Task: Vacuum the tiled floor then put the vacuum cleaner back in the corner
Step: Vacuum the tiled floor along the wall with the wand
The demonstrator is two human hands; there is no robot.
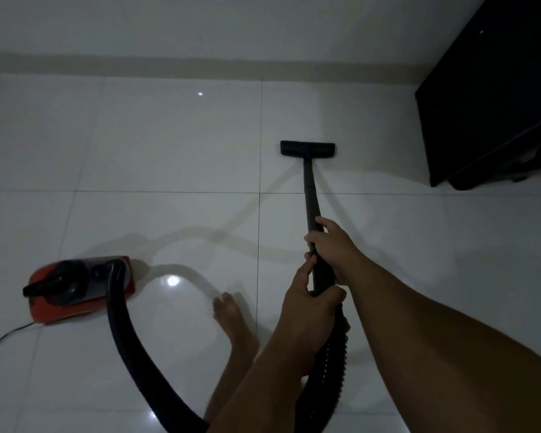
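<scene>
— So, where is the vacuum cleaner (pixel 78 289) at this moment?

— Its red body sits on the tiled floor (pixel 169 145) at the lower left, with a thin cord (pixel 3 337) trailing off toward the left edge. A black hose (pixel 128 348) rises from its top, curves down along the bottom of the view and comes back up as a ribbed section to the wand (pixel 310 195).

— And the working end?

— The wand runs forward from the hands to a flat black floor head (pixel 307 149), which lies on a tile just right of a grout line, short of the pale wall (pixel 200 26).

— How are the hands placed?

— Both are on the wand. The right hand (pixel 331 245) is the farther one, its fingers curled shut around the tube. The left hand (pixel 310 307) sits just behind it, fingers wrapped closed around the thicker handle part where the ribbed hose begins.

— Anything else nearby?

— A bare foot (pixel 231 320), blurred, stands on the tile between the red body and the hands. A dark cabinet (pixel 487 104) stands at the right against the wall, well apart from the floor head, with something dark and unclear beneath its near end. Two bright light spots glint on the glossy tiles.
</scene>
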